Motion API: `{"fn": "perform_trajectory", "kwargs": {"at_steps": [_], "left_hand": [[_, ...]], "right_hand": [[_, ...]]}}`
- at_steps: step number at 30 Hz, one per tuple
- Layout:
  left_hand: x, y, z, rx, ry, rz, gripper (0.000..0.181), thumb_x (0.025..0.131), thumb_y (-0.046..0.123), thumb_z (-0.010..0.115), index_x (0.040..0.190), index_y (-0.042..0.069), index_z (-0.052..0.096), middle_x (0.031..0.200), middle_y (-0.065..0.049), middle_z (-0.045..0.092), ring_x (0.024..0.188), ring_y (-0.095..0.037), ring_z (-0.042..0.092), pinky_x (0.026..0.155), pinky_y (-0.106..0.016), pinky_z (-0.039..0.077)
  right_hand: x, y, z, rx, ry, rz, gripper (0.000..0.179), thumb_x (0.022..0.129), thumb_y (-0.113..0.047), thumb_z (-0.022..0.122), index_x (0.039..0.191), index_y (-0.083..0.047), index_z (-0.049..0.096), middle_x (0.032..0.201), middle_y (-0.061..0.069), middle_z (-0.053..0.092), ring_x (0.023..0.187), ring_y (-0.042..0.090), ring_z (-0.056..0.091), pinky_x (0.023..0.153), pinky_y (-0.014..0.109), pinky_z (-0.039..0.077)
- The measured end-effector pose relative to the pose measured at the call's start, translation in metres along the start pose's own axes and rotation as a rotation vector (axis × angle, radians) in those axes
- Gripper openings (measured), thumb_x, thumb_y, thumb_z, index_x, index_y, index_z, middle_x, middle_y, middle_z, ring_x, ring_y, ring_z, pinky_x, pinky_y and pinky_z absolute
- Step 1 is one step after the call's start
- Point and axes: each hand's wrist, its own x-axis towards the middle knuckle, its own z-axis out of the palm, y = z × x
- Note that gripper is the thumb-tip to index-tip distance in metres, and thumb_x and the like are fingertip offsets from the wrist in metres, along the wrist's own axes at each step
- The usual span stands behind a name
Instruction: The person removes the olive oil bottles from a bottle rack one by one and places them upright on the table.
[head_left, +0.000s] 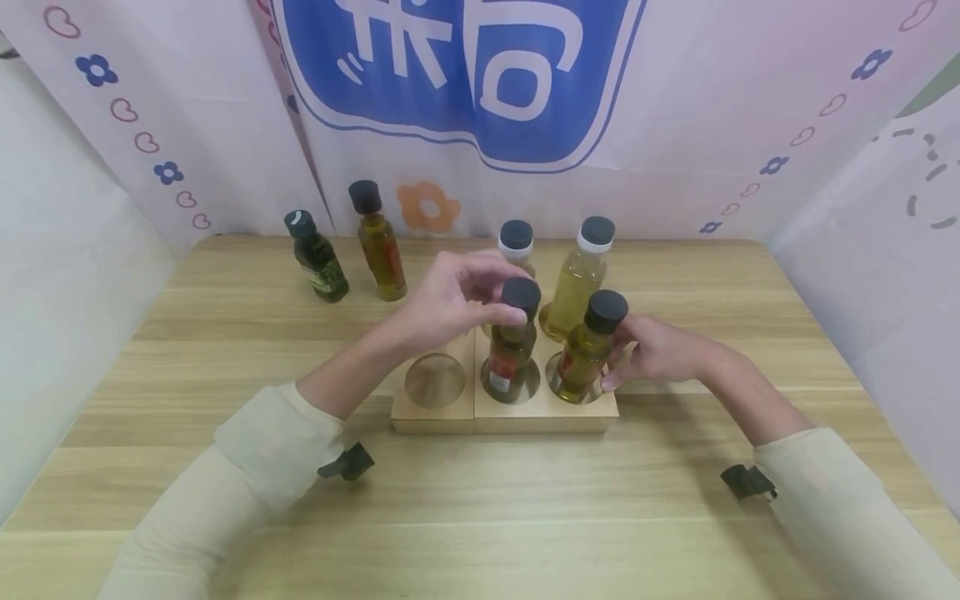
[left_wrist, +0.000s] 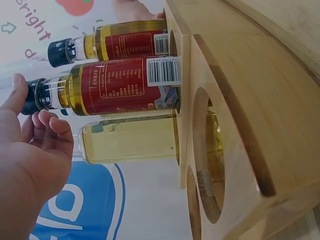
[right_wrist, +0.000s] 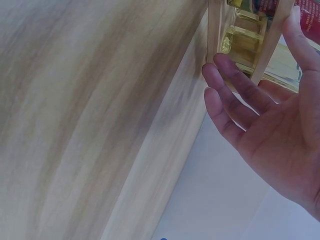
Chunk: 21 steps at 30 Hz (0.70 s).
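"How is the middle red-label bottle [head_left: 512, 354] held?"

"By its black cap, pinched between thumb and fingers of the left hand [head_left: 450, 300]. Its base is ringed by a round hole in the wooden rack [head_left: 547, 423], so only the top is readily reached."

"And the right hand [head_left: 656, 350]?"

"It is placed at three o'clock, its fingers loosely extended by the rack's end, its thumb set beside the neighbouring red-label bottle [head_left: 581, 358]. No grip is seen; whether glass or wood is touched cannot be told."

"Why are pale bottles [head_left: 573, 292] racked behind?"

"Perhaps for grouping by kind: they are stood at twelve and one. At ten, dark-capped bottles [head_left: 384, 262] are stood on the table [head_left: 480, 533], unracked."
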Motion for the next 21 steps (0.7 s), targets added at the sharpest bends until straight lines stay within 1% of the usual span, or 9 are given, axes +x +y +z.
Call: {"fn": "perform_trajectory", "kwargs": {"at_steps": [4,8,12,17,21], "left_hand": [[-0.001,0.001,0.001,-0.053,0.024,-0.004,0.033,0.086,-0.003,0.081,0.118,-0.005,0.072,0.096,-0.01,0.063,0.08,-0.02,0.062,0.073,-0.027,0.055],[-0.001,0.003,0.003,-0.101,0.052,0.008,0.033,0.086,-0.007,0.079,0.118,-0.008,0.072,0.096,-0.011,0.062,0.083,-0.018,0.062,0.076,-0.026,0.057],[0.0,0.006,0.004,-0.134,0.079,0.013,0.033,0.086,-0.009,0.079,0.118,-0.009,0.071,0.097,-0.011,0.062,0.082,-0.017,0.061,0.075,-0.025,0.057],[-0.001,0.01,0.004,-0.159,0.102,0.027,0.034,0.085,-0.01,0.078,0.119,-0.01,0.071,0.093,-0.009,0.06,0.08,-0.017,0.06,0.072,-0.023,0.057],[-0.001,0.013,0.005,-0.2,0.114,0.048,0.035,0.084,-0.013,0.077,0.119,-0.012,0.07,0.089,-0.007,0.058,0.079,-0.016,0.06,0.071,-0.022,0.056]], "right_hand": [[0.0,0.001,0.001,0.006,0.0,-0.004,0.067,0.079,-0.01,0.09,0.132,0.005,0.051,0.114,0.014,0.073,0.098,0.026,0.071,0.09,0.053,0.058],[0.001,0.002,0.002,0.014,-0.002,-0.003,0.068,0.078,-0.009,0.09,0.133,0.005,0.05,0.115,0.016,0.073,0.098,0.026,0.071,0.09,0.052,0.059],[0.001,0.003,0.001,0.021,-0.007,0.012,0.07,0.078,-0.009,0.09,0.134,0.005,0.05,0.116,0.017,0.073,0.099,0.026,0.071,0.089,0.052,0.059],[0.001,0.004,0.001,0.015,-0.006,0.026,0.069,0.078,-0.009,0.09,0.133,0.005,0.051,0.117,0.017,0.072,0.099,0.028,0.071,0.089,0.052,0.059],[0.001,0.003,0.001,0.009,-0.004,0.032,0.07,0.078,-0.009,0.09,0.134,0.005,0.051,0.117,0.017,0.072,0.099,0.028,0.071,0.088,0.051,0.059]]}}
